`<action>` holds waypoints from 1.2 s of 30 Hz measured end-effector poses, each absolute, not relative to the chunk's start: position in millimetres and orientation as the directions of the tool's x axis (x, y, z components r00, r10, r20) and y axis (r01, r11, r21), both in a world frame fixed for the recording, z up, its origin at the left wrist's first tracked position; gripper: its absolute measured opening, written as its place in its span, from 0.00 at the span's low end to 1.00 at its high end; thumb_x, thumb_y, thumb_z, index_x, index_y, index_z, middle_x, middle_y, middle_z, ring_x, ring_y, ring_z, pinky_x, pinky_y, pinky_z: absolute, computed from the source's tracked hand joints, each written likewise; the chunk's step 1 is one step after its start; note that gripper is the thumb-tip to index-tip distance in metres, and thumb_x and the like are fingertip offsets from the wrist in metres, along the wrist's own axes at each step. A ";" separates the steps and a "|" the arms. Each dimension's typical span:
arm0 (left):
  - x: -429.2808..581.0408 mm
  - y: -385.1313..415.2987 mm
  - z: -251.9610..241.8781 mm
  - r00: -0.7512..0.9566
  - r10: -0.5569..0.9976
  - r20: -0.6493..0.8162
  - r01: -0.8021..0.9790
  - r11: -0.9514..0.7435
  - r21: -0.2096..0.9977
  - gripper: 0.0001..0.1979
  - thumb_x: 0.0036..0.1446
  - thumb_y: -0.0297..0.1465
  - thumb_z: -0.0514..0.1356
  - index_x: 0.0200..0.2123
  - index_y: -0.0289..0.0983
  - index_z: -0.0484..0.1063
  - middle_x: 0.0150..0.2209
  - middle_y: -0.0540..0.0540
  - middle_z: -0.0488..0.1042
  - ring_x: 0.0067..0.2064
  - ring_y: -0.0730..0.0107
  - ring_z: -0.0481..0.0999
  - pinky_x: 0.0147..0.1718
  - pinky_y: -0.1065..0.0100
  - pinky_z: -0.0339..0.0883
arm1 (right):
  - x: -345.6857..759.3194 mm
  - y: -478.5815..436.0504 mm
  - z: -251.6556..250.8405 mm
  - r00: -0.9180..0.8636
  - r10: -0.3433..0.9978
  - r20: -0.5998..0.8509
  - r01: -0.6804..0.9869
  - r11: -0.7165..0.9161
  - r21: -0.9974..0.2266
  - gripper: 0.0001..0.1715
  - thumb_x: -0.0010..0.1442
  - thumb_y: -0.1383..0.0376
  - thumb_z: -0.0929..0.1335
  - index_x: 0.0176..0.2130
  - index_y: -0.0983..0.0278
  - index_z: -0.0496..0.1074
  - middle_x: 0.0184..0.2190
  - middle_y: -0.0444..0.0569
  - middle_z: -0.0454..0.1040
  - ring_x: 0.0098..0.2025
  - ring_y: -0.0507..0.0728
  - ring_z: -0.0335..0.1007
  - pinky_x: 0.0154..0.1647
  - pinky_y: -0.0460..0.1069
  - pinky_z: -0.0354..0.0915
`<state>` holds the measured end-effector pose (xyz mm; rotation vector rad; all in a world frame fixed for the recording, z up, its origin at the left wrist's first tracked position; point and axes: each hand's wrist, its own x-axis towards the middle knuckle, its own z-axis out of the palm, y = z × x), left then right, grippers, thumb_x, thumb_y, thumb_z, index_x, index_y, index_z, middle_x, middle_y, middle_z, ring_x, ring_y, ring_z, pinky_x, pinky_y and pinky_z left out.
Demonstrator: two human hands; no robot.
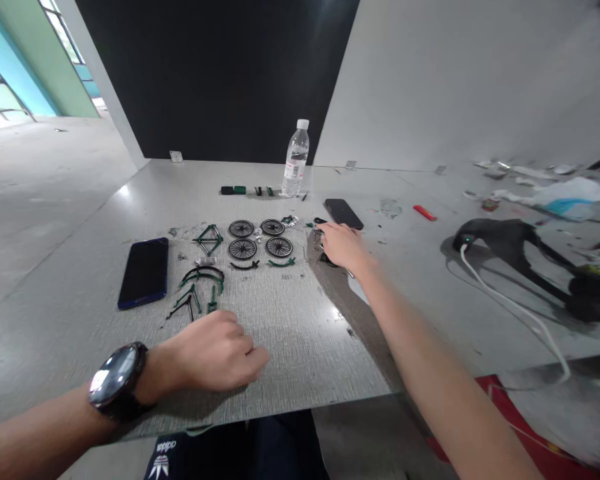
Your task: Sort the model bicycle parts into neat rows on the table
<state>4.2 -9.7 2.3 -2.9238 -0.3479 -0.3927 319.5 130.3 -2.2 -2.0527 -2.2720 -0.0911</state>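
Observation:
My left hand (pixel 215 350), below a black wristwatch (pixel 119 380), rests curled into a loose fist near the table's front edge. Just beyond it lie a small green fork-shaped part (pixel 213 300) and black and green curved mudguards (pixel 203 275). My right hand (pixel 343 243) reaches over small dark parts (pixel 325 259) on the right, fingers bent down with their tips partly hidden. Between the hands are several miniature spoked wheels (pixel 243 249), a small diamond-shaped bicycle frame (pixel 209 240) and a green curved strip (pixel 281 263).
A blue-edged phone (pixel 144 273) lies left, a black phone (pixel 344 213) beyond my right hand. A water bottle (pixel 296 160) stands behind the parts, near dark and green blocks (pixel 233 191). A red item (pixel 425 213) and a black strap device (pixel 510 247) with a white cable lie right.

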 end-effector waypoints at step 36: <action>5.7 -12.9 2.2 0.933 0.190 0.304 0.237 -0.963 -0.127 0.15 0.67 0.24 0.52 0.25 0.38 0.64 0.17 0.55 0.66 0.18 0.75 0.58 0.21 0.63 0.48 | 362.6 122.4 24.0 0.058 0.996 -0.068 0.973 -0.071 -0.220 0.07 0.59 0.64 0.73 0.40 0.57 0.77 0.38 0.45 0.81 0.36 0.56 0.76 0.35 0.51 0.65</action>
